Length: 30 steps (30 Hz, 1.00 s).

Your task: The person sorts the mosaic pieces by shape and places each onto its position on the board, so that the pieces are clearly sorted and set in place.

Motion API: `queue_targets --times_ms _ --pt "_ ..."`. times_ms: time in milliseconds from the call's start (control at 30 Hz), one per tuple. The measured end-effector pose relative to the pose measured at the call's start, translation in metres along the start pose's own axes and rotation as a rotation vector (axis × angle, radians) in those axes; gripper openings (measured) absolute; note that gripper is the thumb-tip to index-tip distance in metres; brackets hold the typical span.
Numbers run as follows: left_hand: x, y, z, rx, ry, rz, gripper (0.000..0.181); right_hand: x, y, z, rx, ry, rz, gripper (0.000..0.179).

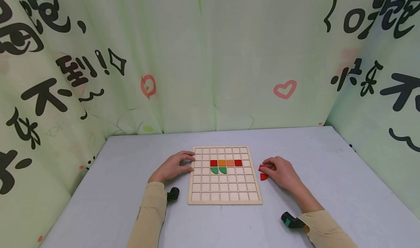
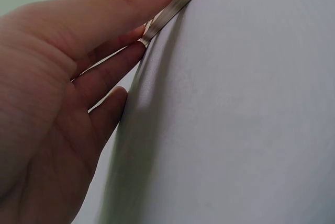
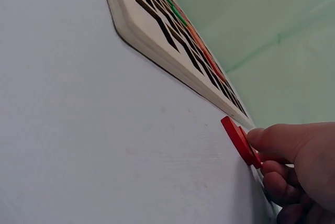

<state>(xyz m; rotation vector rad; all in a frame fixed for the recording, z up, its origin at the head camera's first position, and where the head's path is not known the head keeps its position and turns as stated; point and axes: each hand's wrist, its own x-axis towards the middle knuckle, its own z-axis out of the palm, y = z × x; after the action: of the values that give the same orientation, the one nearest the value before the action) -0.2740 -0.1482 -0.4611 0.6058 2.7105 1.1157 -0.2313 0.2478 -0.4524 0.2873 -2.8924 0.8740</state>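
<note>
A pale wooden grid board (image 1: 205,188) lies on the table, with red and orange squares in one row and two green quarter-circle pieces (image 1: 214,170) below them. At its left edge, my left hand (image 1: 172,166) touches the frame with thumb and fingertips. The left wrist view shows those fingers (image 2: 112,72) fairly straight against the rim. To the right of the board, my right hand (image 1: 279,171) pinches a red piece (image 1: 261,167), partly hidden by the fingers. A second red piece (image 1: 264,177), quarter-circle in shape, lies just in front of it on the table.
The table (image 1: 131,160) has a pale cloth-like surface. Green curtains (image 1: 229,58) with black lettering and red hearts stand behind it and at both sides. Black wrist cameras (image 1: 290,220) are worn at both sleeves.
</note>
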Motion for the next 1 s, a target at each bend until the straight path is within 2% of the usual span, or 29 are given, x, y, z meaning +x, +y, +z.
queue_targets --times_ms 200,533,667,1000 --pt "0.000 0.000 0.000 -0.009 0.005 -0.004 0.036 0.004 0.001 -0.004 -0.012 -0.062 -0.018 0.028" --pt "0.001 0.000 0.002 -0.001 0.006 -0.011 0.037 0.005 0.001 -0.007 -0.028 -0.099 -0.011 0.025" --pt "0.001 0.000 0.001 -0.002 0.000 -0.005 0.037 0.004 0.002 -0.010 -0.023 -0.130 -0.035 0.028" --pt "0.000 -0.001 0.001 -0.017 -0.007 0.000 0.037 0.005 0.005 -0.008 0.014 -0.131 -0.091 0.022"
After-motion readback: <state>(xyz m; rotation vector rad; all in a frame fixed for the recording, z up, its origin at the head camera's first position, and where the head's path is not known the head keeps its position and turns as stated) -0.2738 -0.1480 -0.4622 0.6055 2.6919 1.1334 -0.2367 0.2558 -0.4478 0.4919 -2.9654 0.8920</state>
